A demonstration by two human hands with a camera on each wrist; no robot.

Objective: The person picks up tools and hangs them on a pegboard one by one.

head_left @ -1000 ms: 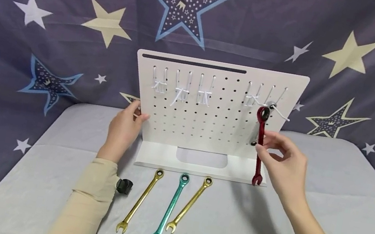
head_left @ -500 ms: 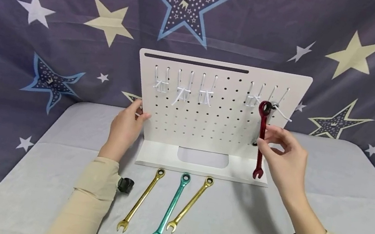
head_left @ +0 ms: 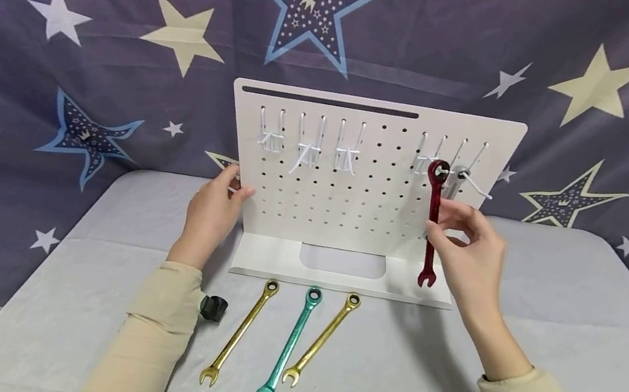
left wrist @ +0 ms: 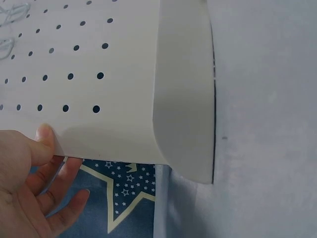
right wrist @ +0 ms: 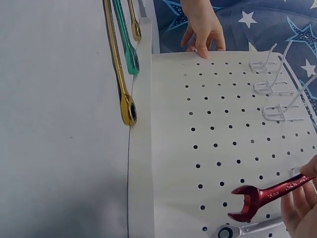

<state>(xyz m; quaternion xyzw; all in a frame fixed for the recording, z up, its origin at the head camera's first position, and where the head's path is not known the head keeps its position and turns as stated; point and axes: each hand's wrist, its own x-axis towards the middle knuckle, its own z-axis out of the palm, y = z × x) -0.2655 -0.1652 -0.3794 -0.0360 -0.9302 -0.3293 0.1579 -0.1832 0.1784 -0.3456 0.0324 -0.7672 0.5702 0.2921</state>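
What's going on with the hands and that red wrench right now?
Right hand pinches the red wrench, upright against the pegboard, ring end beside a hook. Left hand grips the board's left edge. A silver wrench hangs behind the red one.

You get bright, even, diffuse light in all three views, with nothing dim. Shadows are soft: a faint one lies on the table beneath your right forearm, and another sits under the curved foot of the white pegboard in the left wrist view. The pegboard reads near full white yet its holes stay crisp. The gold wrenches carry small bright highlights. The head view bows slightly at its edges. Your left hand is soft, being close to the lens.
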